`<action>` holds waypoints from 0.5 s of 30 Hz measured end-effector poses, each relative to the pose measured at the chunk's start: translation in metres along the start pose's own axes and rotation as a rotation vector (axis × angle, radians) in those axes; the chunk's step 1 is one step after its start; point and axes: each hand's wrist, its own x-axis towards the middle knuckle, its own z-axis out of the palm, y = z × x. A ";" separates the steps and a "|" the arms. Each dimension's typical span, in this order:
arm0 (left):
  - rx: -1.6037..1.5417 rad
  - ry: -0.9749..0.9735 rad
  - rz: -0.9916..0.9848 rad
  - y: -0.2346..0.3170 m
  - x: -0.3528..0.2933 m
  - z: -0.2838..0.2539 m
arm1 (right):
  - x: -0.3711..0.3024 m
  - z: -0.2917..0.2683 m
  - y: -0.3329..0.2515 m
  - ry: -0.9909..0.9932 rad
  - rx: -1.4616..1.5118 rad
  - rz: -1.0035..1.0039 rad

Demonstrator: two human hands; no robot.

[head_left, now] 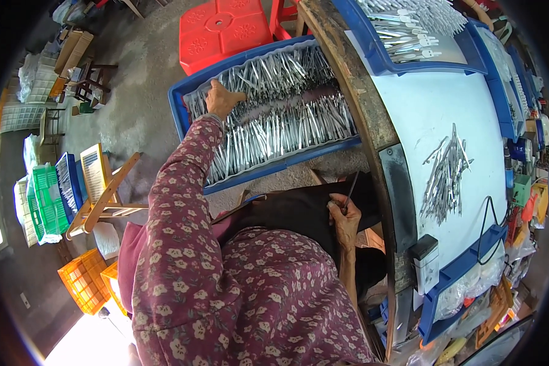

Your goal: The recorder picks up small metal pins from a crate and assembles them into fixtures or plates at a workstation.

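My left hand [221, 99] is at the left end of a blue tray [280, 163], over slim silver metal pieces. Its thumb stretches away from the other fingers, which are partly hidden; no piece is visibly in its grip. These slim metal pieces [265, 135] lie packed in two long rows inside a pale liner, with a darker gap between the rows. Above the dark cloth on my lap [280, 210], my right hand [344, 216] is closed around a slim dark stick-like tool [353, 185], which points up and away from me.
A worktable with a white top [402, 116] stands on my right, bearing a loose pile of slim metal pieces [448, 174] and blue trays [409, 69]. Beyond the floor tray is a red stool [222, 30]. Crates [46, 201] and a wooden frame [107, 198] stand left.
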 end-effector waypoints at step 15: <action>-0.052 0.002 0.000 -0.003 0.005 -0.014 | -0.002 0.001 -0.001 0.010 0.021 0.022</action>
